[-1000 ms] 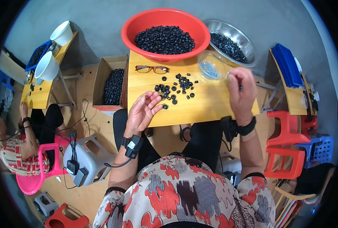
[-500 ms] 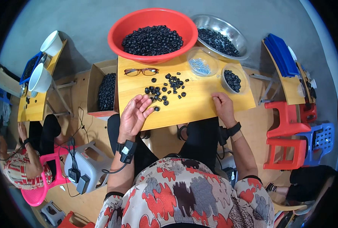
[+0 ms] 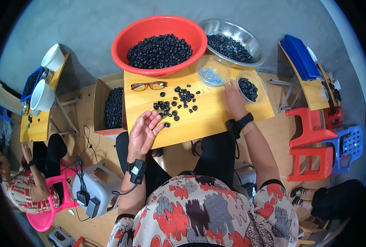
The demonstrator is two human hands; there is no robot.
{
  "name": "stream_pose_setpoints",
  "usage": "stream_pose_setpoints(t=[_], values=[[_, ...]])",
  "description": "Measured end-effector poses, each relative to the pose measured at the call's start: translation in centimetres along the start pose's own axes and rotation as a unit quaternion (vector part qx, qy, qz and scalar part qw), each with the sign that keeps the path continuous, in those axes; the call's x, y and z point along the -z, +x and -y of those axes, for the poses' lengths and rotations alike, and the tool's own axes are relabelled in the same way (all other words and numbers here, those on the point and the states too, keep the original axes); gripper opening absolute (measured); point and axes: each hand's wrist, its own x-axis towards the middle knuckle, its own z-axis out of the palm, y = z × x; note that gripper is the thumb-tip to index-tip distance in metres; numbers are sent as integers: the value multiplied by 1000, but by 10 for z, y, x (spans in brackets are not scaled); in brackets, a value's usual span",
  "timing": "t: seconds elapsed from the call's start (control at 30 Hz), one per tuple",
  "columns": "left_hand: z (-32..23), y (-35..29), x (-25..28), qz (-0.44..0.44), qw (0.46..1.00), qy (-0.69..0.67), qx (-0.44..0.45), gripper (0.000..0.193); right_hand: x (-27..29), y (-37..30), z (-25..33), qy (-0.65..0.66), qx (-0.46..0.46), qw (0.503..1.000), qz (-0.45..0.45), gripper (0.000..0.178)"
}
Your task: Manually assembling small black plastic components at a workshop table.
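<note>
My left hand (image 3: pixel 144 132) is palm up at the table's near edge, its fingers loosely curled and apart. I see nothing held in it. Just beyond its fingertips are loose black ring-shaped parts (image 3: pixel 174 113) and a cluster of smaller black pieces (image 3: pixel 185 95). My right hand (image 3: pixel 234 101), back upward, reaches out between two clear plastic tubs. Its fingers stretch toward the tub of small silvery-blue pieces (image 3: pixel 210 76), which look like springs. Right beside that hand stands the other clear tub (image 3: pixel 262 87), holding black parts (image 3: pixel 248 89).
A red basin (image 3: pixel 119 51) heaped with black parts and a metal bowl (image 3: pixel 257 43) stand at the table's back. Glasses (image 3: pixel 149 86) lie at left. A cardboard box (image 3: pixel 100 96) of black parts adjoins the table. Another person sits far left; stools (image 3: pixel 310 164) stand right.
My right hand has moved forward from the table's near right side to the clear tubs, its fingers extending. My left hand stays nearly in place. The whole view has shifted slightly.
</note>
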Motion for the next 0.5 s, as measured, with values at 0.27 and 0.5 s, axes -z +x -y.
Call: stream_pose_setpoints(t=[0.27,0.5], values=[[0,-1,2,3,1000,-5,4,29,-2,-32,1,16,15,1000,1,27],[0,1,0,5,1000,-2,2,29,7,-47,-2,-40,-108,992,46,26]])
